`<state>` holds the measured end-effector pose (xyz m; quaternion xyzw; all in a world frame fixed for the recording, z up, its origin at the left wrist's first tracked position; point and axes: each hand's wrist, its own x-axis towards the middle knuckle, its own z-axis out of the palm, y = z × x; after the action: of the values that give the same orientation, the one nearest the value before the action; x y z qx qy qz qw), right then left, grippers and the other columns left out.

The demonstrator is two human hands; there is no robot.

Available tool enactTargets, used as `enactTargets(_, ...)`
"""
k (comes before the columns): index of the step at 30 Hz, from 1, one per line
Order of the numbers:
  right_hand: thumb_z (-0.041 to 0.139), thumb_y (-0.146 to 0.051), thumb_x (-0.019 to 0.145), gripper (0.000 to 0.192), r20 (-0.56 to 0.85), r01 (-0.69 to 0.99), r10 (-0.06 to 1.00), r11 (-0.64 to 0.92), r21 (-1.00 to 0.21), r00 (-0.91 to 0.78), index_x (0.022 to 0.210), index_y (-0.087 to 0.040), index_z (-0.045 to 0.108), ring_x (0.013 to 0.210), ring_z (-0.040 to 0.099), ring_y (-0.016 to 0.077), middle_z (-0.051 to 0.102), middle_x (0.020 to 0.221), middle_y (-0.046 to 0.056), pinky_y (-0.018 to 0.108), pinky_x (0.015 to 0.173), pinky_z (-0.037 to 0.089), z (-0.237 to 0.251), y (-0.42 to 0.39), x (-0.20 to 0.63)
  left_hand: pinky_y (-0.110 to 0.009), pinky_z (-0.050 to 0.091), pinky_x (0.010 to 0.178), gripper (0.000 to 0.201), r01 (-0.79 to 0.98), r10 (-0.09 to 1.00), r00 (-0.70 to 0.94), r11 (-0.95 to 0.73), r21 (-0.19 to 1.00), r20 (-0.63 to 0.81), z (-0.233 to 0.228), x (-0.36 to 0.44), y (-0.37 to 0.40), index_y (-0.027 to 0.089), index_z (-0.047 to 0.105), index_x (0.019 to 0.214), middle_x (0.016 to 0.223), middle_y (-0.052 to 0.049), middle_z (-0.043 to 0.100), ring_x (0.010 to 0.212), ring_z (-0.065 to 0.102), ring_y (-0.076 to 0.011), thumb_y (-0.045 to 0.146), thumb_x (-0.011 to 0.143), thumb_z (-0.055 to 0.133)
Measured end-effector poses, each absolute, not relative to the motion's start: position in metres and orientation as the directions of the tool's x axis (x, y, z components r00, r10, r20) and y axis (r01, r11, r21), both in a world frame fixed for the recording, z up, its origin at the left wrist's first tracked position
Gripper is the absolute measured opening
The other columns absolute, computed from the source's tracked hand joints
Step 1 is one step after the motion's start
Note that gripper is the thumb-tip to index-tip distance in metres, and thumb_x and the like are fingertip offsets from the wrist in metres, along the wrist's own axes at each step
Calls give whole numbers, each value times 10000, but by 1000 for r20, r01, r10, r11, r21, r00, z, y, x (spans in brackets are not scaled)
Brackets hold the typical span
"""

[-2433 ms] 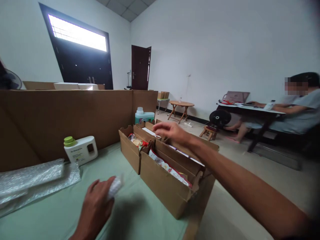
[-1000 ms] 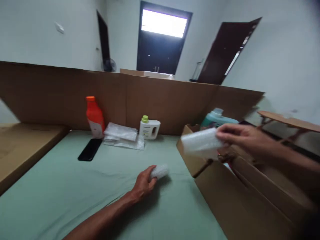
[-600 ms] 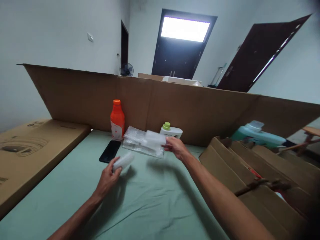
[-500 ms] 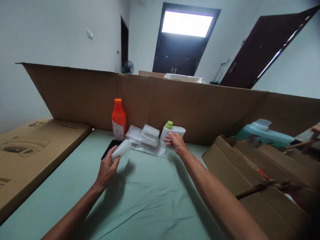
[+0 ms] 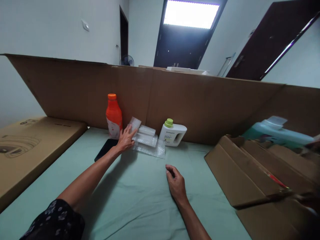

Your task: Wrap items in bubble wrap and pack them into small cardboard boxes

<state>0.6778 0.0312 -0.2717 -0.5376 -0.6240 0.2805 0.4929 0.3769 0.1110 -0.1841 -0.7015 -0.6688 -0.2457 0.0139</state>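
Note:
My left hand [image 5: 125,139] reaches to the left side of a pile of bubble wrap pieces [image 5: 147,140]. Its fingers are stretched out and touch the wrap, part of which they hide. Just behind that hand stands an orange-red bottle [image 5: 114,115] with an orange cap. A black phone-like slab [image 5: 106,149] lies below the wrist. My right hand [image 5: 176,183] rests at or just over the green sheet, fingers loosely curled, with nothing visible in them. Upright behind it is a white jug-style bottle [image 5: 172,134] with a green cap and a handle hole.
A cardboard panel [image 5: 190,106] runs along the back. On the left lies a flat cardboard box [image 5: 62,128]. Open cardboard boxes [image 5: 237,173] stand on the right, with a bottle of teal liquid [image 5: 277,131] behind them. Green cloth [image 5: 140,200] covers the surface.
My left hand has moved forward to the pile and let go of the wrapped roll it held. My right hand has drawn back from the white bottle, its fingers now curled.

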Motion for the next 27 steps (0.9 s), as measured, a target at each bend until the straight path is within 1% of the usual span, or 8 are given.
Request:
enactTargets(2, 550, -401, 807, 329, 316, 398, 947, 266, -878, 63, 977, -184, 728, 988, 706, 277, 765, 1032, 125, 452, 936, 548, -275, 33, 679, -526, 276, 1178, 676, 961, 954, -5, -78, 264, 299, -189, 379, 113, 251, 500, 1445, 1602, -122, 370, 1447, 364, -311, 175, 780, 595)
enactTargets(5, 539, -401, 815, 332, 319, 399, 946, 272, -876, 56, 983, -185, 727, 999, 703, 274, 763, 1039, 121, 447, 948, 542, -279, 34, 680, -516, 299, 1159, 626, 978, 971, -6, -44, 205, 240, -185, 381, 116, 290, 517, 1424, 1558, -90, 434, 1408, 406, -299, 210, 807, 578)
enactTargets(9, 527, -380, 816, 311, 324, 409, 944, 273, -871, 59, 973, -199, 725, 983, 705, 269, 766, 1024, 108, 445, 941, 540, -280, 33, 679, -519, 268, 1174, 538, 988, 970, -1, -37, 149, 243, -174, 385, 123, 276, 539, 1397, 1551, -100, 422, 1442, 343, -320, 221, 863, 583)
enactTargets(11, 519, -361, 815, 300, 333, 414, 941, 281, -866, 58, 970, -205, 723, 971, 705, 260, 766, 1013, 100, 431, 932, 544, -279, 33, 678, -543, 282, 1169, 466, 990, 974, 34, -64, 129, 223, -172, 387, 128, 251, 547, 1376, 1511, -110, 462, 1412, 387, -315, 256, 912, 591)
enactTargets(16, 506, -345, 813, 291, 350, 432, 935, 295, -852, 51, 956, -208, 719, 946, 707, 249, 766, 987, 91, 412, 907, 552, -276, 32, 677, -559, 452, 1057, 401, 983, 983, 113, -132, 131, 143, -165, 386, 142, 189, 583, 1293, 1389, -107, 560, 1253, 552, -290, 381, 945, 634)
enactTargets(19, 498, -345, 815, 290, 358, 442, 932, 299, -846, 55, 945, -212, 720, 948, 707, 248, 768, 987, 90, 407, 899, 554, -276, 32, 677, -521, 456, 1066, 394, 979, 982, 104, -129, 160, 156, -153, 377, 138, 196, 577, 1321, 1422, -112, 539, 1273, 547, -285, 291, 941, 618)
enactTargets(23, 500, -340, 802, 286, 366, 441, 929, 303, -844, 61, 928, -220, 726, 941, 710, 245, 773, 979, 83, 397, 897, 555, -278, 34, 677, -421, 383, 1153, 571, 979, 975, 56, -96, 179, 216, -152, 357, 85, 221, 513, 1428, 1533, -110, 427, 1389, 457, -269, 141, 863, 521)
enactTargets(27, 507, -370, 791, 304, 354, 428, 933, 292, -855, 70, 925, -216, 732, 925, 709, 250, 778, 975, 86, 395, 885, 553, -281, 39, 677, -405, 380, 1155, 602, 983, 986, -8, -23, 180, 166, -179, 327, -6, 217, 514, 1429, 1536, -109, 441, 1400, 446, -274, 189, 829, 541)
